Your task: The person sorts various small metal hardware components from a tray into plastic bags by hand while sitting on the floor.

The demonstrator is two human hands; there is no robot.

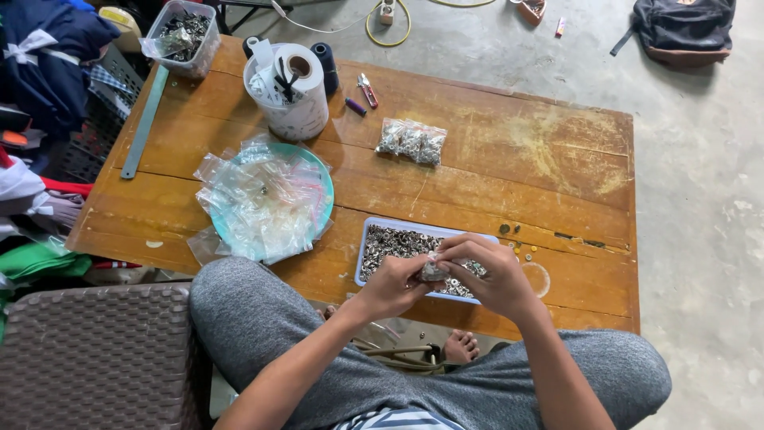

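Presently both hands, left hand (391, 284) and right hand (487, 275), pinch closed on a small clear bag (434, 271) of metal pieces above the blue tray (364, 248), apparently mid-filling; sealing it would call for steady fingertips.

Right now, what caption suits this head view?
Both hands pinch a small clear bag above a tray of metal pieces.

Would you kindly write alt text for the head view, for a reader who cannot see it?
Both hands, left hand and right hand, pinch a small clear plastic bag of metal pieces over a shallow white tray of silvery metal fasteners on a worn wooden table. A turquoise plate piled with empty clear bags lies left.
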